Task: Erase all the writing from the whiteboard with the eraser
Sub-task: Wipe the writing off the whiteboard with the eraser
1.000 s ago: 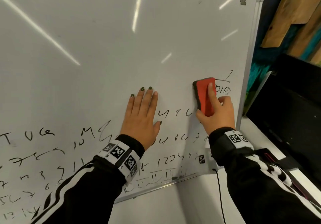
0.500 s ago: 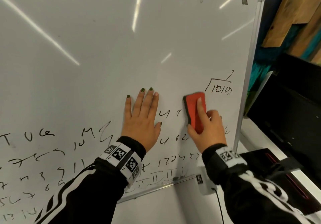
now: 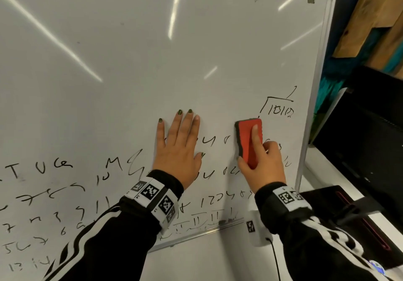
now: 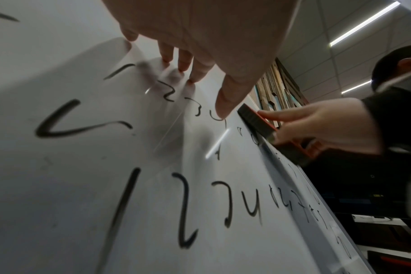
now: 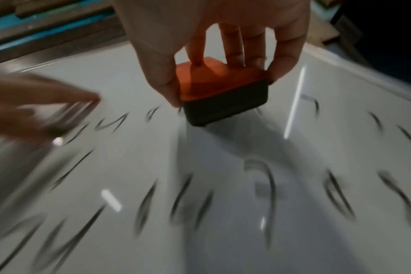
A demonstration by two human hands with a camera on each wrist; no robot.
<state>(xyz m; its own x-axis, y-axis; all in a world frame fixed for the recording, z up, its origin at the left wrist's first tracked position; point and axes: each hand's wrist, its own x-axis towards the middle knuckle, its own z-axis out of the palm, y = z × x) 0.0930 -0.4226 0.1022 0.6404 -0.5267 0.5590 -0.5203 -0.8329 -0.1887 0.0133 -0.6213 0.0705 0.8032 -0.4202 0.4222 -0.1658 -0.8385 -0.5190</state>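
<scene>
The whiteboard [image 3: 152, 51] stands upright, its upper half wiped bare and black marker writing [image 3: 65, 193] covering the lower half. A small figure of digits [image 3: 279, 110] stays near the right frame. My right hand [image 3: 263, 163] grips the red eraser [image 3: 248, 141], index finger laid along its back, dark felt against the board just below-left of that figure. In the right wrist view thumb and fingers pinch the eraser [image 5: 223, 89] by its sides. My left hand [image 3: 178, 147] presses flat on the board, fingers straight, left of the eraser [image 4: 256, 120].
The board's metal right frame [image 3: 314, 106] is close to the eraser. A black monitor [image 3: 370, 128] and wooden wall panels [image 3: 381, 8] lie beyond it. The board rests on a white table [image 3: 207, 259] with a black device [image 3: 349, 204] and a cable [image 3: 275, 259].
The right hand has drawn the eraser down and left off the digit figure, then a little to the right. The left hand has stayed flat in the same spot.
</scene>
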